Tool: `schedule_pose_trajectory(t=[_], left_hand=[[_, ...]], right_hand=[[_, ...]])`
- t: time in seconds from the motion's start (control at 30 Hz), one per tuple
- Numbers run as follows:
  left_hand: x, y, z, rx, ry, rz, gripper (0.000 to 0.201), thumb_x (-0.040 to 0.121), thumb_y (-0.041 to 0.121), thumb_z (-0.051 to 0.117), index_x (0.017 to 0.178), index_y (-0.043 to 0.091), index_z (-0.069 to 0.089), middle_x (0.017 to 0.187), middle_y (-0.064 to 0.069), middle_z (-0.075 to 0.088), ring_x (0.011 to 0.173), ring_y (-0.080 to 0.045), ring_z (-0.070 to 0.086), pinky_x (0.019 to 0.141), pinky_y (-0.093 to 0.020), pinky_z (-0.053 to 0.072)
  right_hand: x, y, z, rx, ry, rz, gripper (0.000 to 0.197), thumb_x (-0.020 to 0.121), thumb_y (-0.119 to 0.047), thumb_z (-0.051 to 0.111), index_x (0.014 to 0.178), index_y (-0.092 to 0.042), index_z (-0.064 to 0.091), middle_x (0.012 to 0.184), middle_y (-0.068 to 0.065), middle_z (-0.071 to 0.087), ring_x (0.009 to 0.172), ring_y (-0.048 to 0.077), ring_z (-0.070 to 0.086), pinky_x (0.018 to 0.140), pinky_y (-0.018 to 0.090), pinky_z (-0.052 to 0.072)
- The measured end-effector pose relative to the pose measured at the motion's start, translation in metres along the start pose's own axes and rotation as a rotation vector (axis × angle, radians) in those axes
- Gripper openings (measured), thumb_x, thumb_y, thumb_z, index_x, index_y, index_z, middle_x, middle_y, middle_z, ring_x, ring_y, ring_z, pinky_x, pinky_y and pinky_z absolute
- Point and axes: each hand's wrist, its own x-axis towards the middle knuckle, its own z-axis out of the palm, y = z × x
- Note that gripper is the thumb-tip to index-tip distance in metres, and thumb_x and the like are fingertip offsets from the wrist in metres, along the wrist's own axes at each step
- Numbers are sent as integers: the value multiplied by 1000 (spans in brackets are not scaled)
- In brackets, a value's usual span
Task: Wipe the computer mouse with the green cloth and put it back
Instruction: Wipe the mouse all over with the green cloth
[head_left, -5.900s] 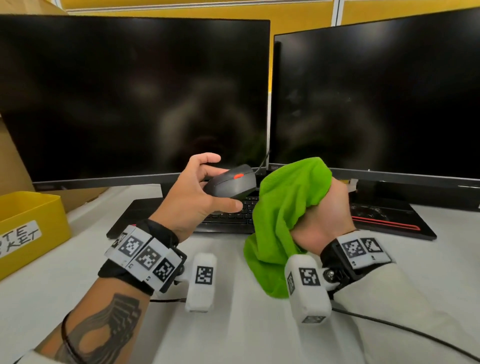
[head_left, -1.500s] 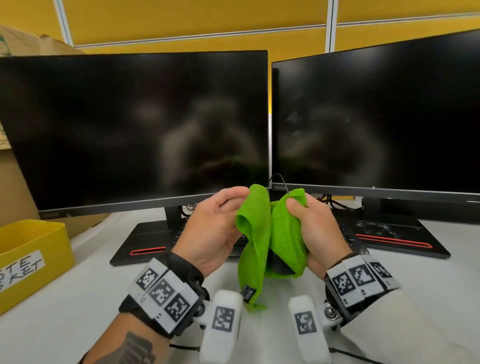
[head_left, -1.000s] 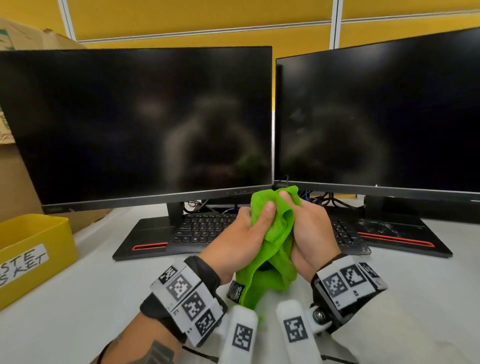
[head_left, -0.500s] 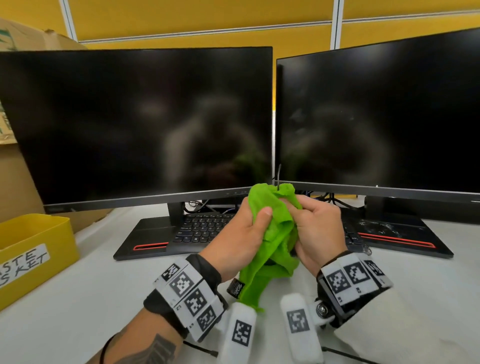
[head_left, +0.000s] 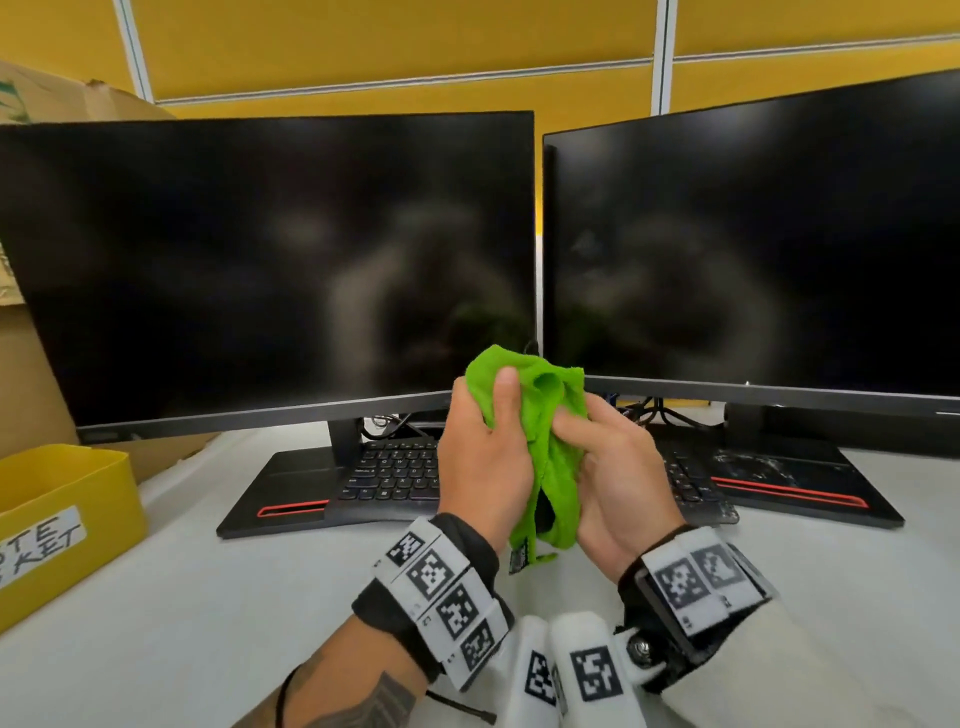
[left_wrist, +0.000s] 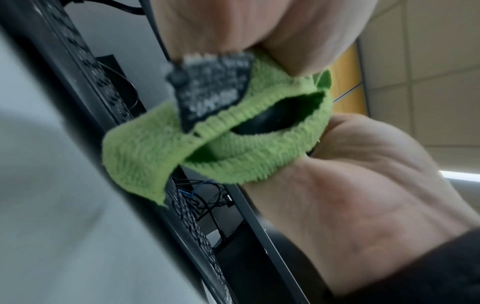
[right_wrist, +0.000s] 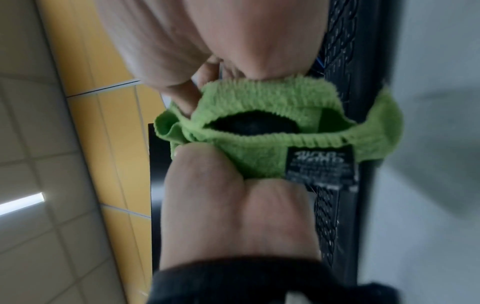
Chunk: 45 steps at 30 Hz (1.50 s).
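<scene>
The green cloth (head_left: 550, 415) is bunched around the black computer mouse (left_wrist: 270, 119), held up above the desk in front of the keyboard. Only a dark patch of the mouse (right_wrist: 252, 125) shows through a gap in the folds. My left hand (head_left: 483, 457) grips the wrapped mouse from the left, its thumb pressed on the cloth near the top. My right hand (head_left: 610, 462) grips the cloth from the right, fingers curled into the folds. A black label (right_wrist: 320, 164) hangs from the cloth's lower edge.
Two dark monitors (head_left: 260, 260) (head_left: 753, 249) stand close behind the hands, with a black keyboard (head_left: 395, 473) under them. A yellow bin (head_left: 62, 509) sits at the left edge, with a cardboard box (head_left: 31, 364) behind it. White desk (head_left: 208, 597) lies in front.
Both hands have kept the cloth-wrapped mouse between them and worked the cloth over it. The right fingers have shifted on the folds, and the bundle sits slightly further right.
</scene>
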Motion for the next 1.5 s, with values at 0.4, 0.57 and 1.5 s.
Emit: schedule_pose_trajectory(t=[0.4,0.57,1.5], left_hand=[[-1,-5,-13,146,-489,-145,67,96,75,34,122,20,60,115,3,68,107,-3,65,99,-29,48],[5,-13,-29,136,-557,-145,73,92,82,37,124,21,60,117,6,71,111,-9,67,106,-35,50],[7,-1,-46,-154,-624,-377,50,89,68,43,116,40,75,112,-3,82,103,-30,79,91,-55,62]], right_hand=[[14,-10,-13,165,275,-13,31,96,5,56,124,8,69,121,37,71,112,52,72,100,66,56],[18,-7,-21,232,205,98,46,101,-11,43,142,3,59,135,31,68,124,50,67,111,66,49],[22,-1,-22,-463,74,-201,25,101,-6,65,91,-16,86,99,21,81,107,50,72,96,67,57]])
